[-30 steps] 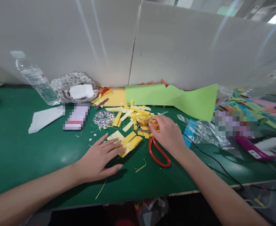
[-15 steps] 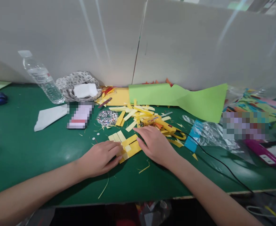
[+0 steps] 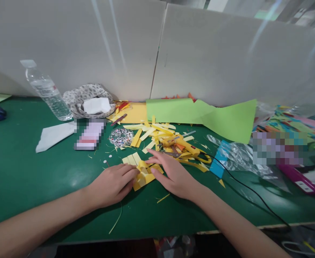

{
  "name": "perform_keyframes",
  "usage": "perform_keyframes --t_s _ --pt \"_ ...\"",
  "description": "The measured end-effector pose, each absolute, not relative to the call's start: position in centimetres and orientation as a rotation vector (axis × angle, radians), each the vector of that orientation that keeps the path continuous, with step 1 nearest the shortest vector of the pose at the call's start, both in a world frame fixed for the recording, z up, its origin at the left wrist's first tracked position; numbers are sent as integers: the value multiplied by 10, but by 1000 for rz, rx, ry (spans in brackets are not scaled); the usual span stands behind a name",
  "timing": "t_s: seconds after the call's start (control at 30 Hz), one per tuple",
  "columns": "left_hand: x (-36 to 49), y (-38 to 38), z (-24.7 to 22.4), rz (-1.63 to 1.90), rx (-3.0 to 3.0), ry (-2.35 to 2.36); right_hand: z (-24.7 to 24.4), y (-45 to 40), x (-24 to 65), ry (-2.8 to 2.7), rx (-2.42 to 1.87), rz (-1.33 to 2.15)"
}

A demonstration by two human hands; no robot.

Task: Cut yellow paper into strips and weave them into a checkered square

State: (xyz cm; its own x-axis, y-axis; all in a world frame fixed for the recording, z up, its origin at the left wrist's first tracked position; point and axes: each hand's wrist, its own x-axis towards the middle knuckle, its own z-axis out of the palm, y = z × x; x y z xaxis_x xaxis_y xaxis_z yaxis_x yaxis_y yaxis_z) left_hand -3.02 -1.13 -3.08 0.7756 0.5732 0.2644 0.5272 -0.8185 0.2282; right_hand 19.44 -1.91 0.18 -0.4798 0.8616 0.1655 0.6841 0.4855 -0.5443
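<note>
Yellow paper strips crossing one another [image 3: 144, 180] lie on the green table between my hands. My left hand [image 3: 119, 182] is closed at the left end of this piece, its fingertips pressed on the yellow paper. My right hand [image 3: 168, 173] reaches over the right part with thumb and fingers apart, the thumb at the paper's edge. One strip in the middle bends up from the rest. Pale strips [image 3: 130, 158] stick out at the back left of the piece. Just behind my right hand lies a yellow glue gun [image 3: 188, 146] on loose yellow strips [image 3: 146, 133].
A round clear case of small beads [image 3: 121, 137], a phone [image 3: 89, 136], a bottle [image 3: 50, 92] and a patterned pouch [image 3: 90, 89] are at the back left. Green sheet [image 3: 173, 111], blue paper [image 3: 220, 161] and plastic bag [image 3: 243, 157] lie right, with a black cord [image 3: 243, 182].
The strip in the middle of the yellow piece now curves upward, where it lay flat before. My right hand has shifted slightly left and down. The view has tilted a little.
</note>
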Motion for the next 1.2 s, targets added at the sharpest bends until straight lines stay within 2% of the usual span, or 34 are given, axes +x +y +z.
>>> perform_keyframes --t_s 0.2,0.37,0.57,0.7,0.97,1.2 --pt "-30 -16 -25 485 2662 1012 2 -26 186 -2475 -1128 516" --pt "-32 -14 -28 415 2717 950 3 -20 191 -2466 -1162 394" --pt "-32 -13 -30 456 2710 931 -2 16 244 -1990 -1792 -237" --pt "-32 -13 -30 503 2686 951 -13 27 267 -1957 -2074 -190" --pt "-32 -13 -29 486 2671 928 -22 31 276 -1769 -1811 -164" --pt "-31 -13 -33 502 2656 945 -11 20 255 -1965 -1492 -206"
